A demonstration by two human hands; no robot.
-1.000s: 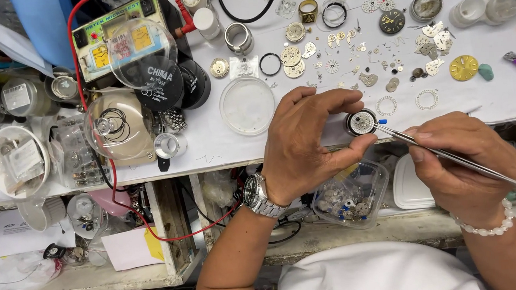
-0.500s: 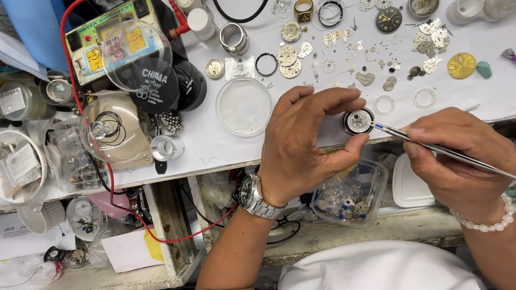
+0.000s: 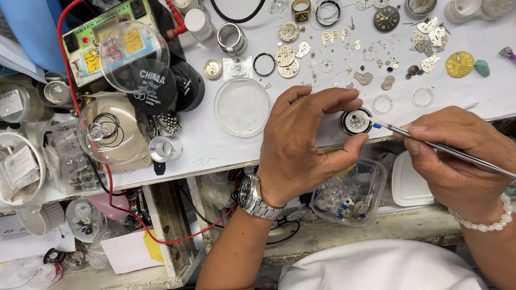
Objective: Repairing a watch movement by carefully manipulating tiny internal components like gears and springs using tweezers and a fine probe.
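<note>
The left hand [image 3: 297,142] has its grip clamped on a small round watch movement [image 3: 356,121], thumb under and forefinger over, holding it just above the front edge of the white bench [image 3: 210,148]. The right hand [image 3: 462,161] is pinched shut on a thin metal tool [image 3: 452,152], whose blue tip touches the movement's right side. Loose gears, plates and dials [image 3: 460,64] lie scattered on the bench beyond, a round clear dish [image 3: 242,107] sits just left of the left hand, and a clear tub [image 3: 349,193] of parts rests on the shelf below.
</note>
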